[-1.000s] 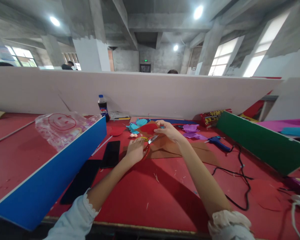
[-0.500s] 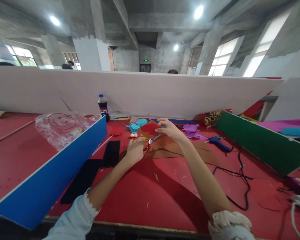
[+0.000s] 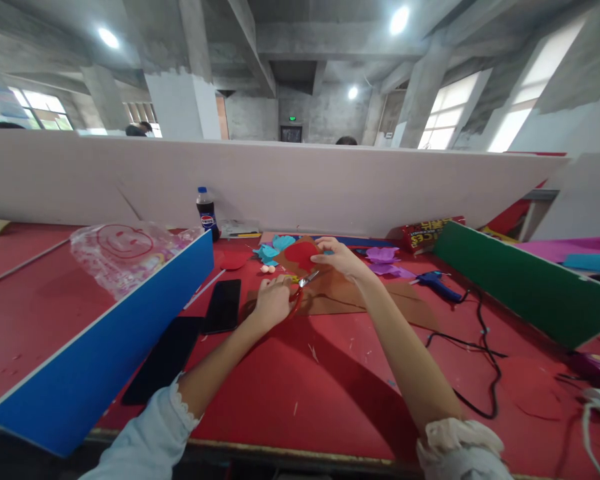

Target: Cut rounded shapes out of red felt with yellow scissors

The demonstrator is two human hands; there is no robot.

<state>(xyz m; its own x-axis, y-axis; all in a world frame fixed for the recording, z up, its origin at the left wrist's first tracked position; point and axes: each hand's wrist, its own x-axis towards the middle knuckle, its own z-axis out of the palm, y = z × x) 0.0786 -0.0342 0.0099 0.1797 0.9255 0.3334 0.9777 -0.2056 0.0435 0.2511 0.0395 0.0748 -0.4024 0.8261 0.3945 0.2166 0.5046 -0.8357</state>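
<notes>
Near twelve o'clock on the red tabletop [image 3: 260,393], seen from the head camera, the left hand [image 3: 273,301] grips the scissors [image 3: 306,280], tips toward two o'clock. Just beyond, the right hand [image 3: 336,257] pinches a rounded red piece [image 3: 300,253] over a brown sheet [image 3: 337,304]. Within the last half second that piece has turned to show a fuller face, both hands barely shifting; probably a small repositioning. Whether the scissors touch it, I cannot tell.
</notes>
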